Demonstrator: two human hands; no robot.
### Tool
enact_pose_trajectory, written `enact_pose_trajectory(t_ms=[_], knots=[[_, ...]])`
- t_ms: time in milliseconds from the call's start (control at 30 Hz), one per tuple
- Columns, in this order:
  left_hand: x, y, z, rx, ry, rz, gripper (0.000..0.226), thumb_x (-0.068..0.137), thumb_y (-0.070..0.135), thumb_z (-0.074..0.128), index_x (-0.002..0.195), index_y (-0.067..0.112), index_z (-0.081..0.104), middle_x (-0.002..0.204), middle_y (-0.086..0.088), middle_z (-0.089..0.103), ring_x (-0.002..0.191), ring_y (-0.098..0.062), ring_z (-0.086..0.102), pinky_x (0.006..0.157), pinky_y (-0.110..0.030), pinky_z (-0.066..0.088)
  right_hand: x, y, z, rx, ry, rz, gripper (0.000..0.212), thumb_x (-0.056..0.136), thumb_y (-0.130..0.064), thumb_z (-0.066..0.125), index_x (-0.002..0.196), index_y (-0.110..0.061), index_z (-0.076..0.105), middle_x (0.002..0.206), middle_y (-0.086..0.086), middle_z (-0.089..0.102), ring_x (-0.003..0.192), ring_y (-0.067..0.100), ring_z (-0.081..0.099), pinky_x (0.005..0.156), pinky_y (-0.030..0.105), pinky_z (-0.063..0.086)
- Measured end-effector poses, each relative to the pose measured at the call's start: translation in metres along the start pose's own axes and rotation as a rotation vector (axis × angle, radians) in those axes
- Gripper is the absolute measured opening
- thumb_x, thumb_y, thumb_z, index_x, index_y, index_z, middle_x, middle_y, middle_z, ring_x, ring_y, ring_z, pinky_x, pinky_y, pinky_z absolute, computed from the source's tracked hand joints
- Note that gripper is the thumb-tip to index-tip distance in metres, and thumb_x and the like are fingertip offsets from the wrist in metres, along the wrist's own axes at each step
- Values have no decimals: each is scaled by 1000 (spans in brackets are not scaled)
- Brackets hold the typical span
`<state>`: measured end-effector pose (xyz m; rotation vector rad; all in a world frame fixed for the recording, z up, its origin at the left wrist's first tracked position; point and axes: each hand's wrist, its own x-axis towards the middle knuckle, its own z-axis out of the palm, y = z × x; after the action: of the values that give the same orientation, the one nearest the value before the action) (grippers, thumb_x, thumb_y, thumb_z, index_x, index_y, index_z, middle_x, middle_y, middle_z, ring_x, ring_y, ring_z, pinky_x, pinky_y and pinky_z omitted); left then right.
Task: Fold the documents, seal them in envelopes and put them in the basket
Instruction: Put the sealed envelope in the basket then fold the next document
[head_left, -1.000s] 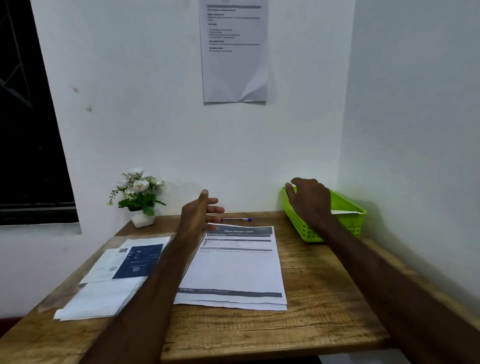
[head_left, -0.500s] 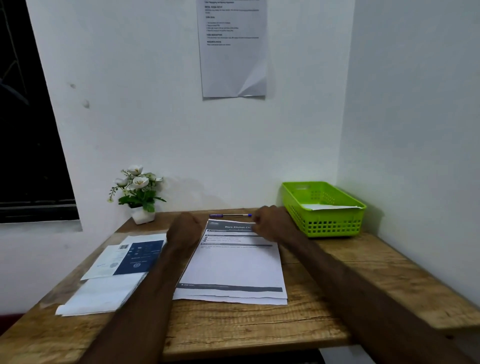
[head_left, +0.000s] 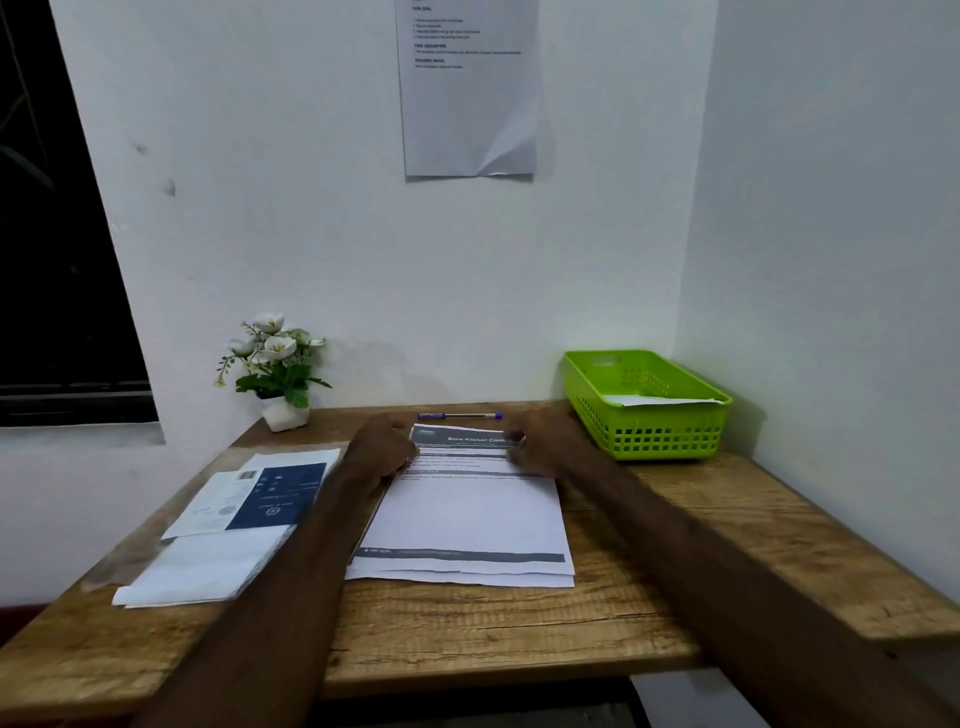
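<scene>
A stack of printed documents lies in the middle of the wooden table. My left hand is at the top left corner of the top sheet and my right hand at its top right corner. Both have curled fingers that pinch the sheet's far edge, which looks slightly lifted. A pile of white envelopes, with a blue and white printed one on it, lies to the left of my left arm. The green basket stands at the back right with a white envelope inside.
A blue pen lies just beyond the documents near the wall. A small white pot of flowers stands at the back left. A printed sheet hangs on the wall. A wall closes the right side behind the basket.
My right hand has come back from the basket to the top right corner of the documents. My left hand has dropped from the air onto the top left corner.
</scene>
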<state>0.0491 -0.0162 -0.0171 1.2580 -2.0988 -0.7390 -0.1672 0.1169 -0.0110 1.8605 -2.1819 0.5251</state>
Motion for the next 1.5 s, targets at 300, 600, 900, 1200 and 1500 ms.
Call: enact_pose_trajectory(t_ms=[300,600,900,1200,1500], knots=[[3,-8,0,112,11,49,18,80,6,73,96,13,74,94,-6,71,85,-25,65,74,-26,47,2,3,5,2,10,-15,13,84,-21,68,93,-17,75,99,6,75,97,27,66,80,34,50],[10,-13,0,34,-29,119,21,81,7,72,94,22,65,112,-10,76,97,-28,71,89,-42,59,5,6,9,13,15,-31,13,83,-20,69,93,-15,76,99,8,75,97,28,66,81,35,51],[16,-16,6,0,-83,126,61,93,9,68,149,7,45,147,-13,56,121,-32,62,99,-43,54,8,10,10,39,6,-41,8,78,-21,71,86,-19,72,93,4,74,91,26,65,78,33,48],[20,-14,9,38,-91,118,83,90,21,71,160,21,28,158,-5,45,128,-24,56,103,-34,46,8,11,11,49,-1,-43,4,76,-20,70,76,-22,67,87,1,74,85,24,66,75,34,52],[23,-13,12,-54,-62,105,77,88,12,71,156,19,34,135,-11,61,93,-29,67,80,-40,58,8,11,13,63,16,-28,11,75,-18,68,83,-20,75,86,1,76,83,23,68,74,32,52]])
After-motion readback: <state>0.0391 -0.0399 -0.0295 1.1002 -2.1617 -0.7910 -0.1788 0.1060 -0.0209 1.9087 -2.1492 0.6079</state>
